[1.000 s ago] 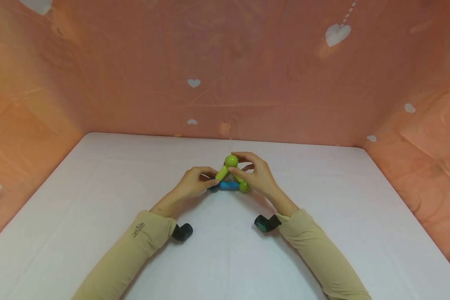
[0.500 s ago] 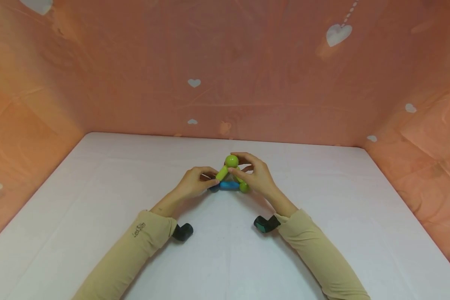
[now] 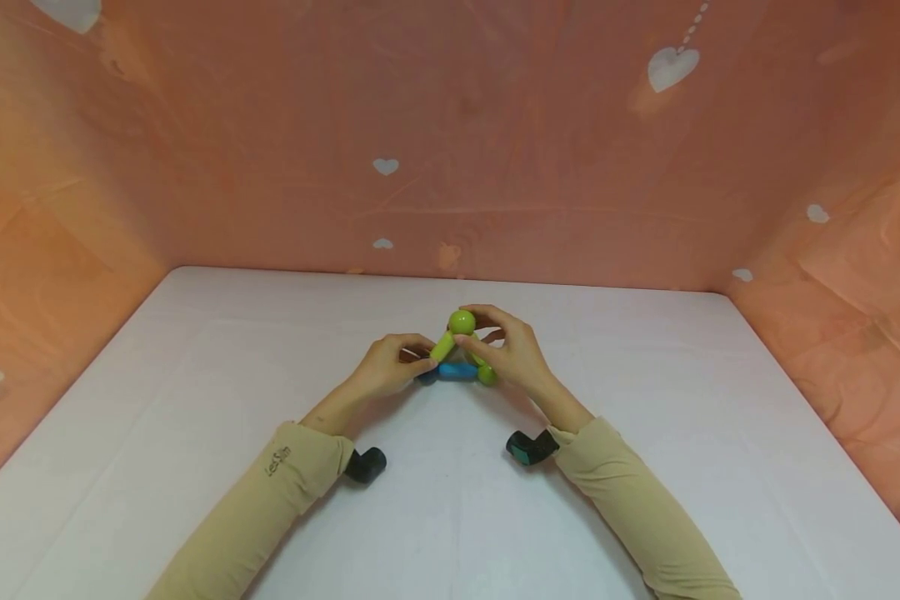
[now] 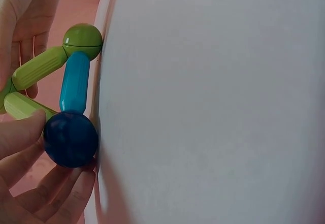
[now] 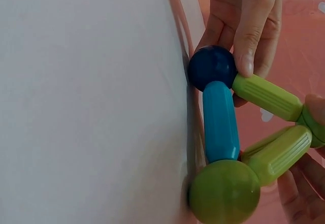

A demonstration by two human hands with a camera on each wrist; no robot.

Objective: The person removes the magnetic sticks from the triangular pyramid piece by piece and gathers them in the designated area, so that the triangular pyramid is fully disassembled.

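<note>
A triangle of toy rods and balls, like a magnetic building set, stands on the table between both hands. Its base is a blue rod (image 3: 457,372) joining a dark blue ball (image 4: 71,140) on the left to a green ball (image 5: 223,193) on the right. Two light green rods (image 5: 269,98) slope up from these to a top green ball (image 3: 462,322). My left hand (image 3: 386,365) grips the dark blue ball, its thumb at the foot of the left green rod. My right hand (image 3: 513,346) holds the top green ball between thumb and fingers.
The white table (image 3: 450,517) spreads around the hands. An orange sheet with white hearts (image 3: 450,150) rises at the back and both sides. Black wrist cameras (image 3: 366,465) jut from the tan sleeves (image 3: 251,508) above the tabletop.
</note>
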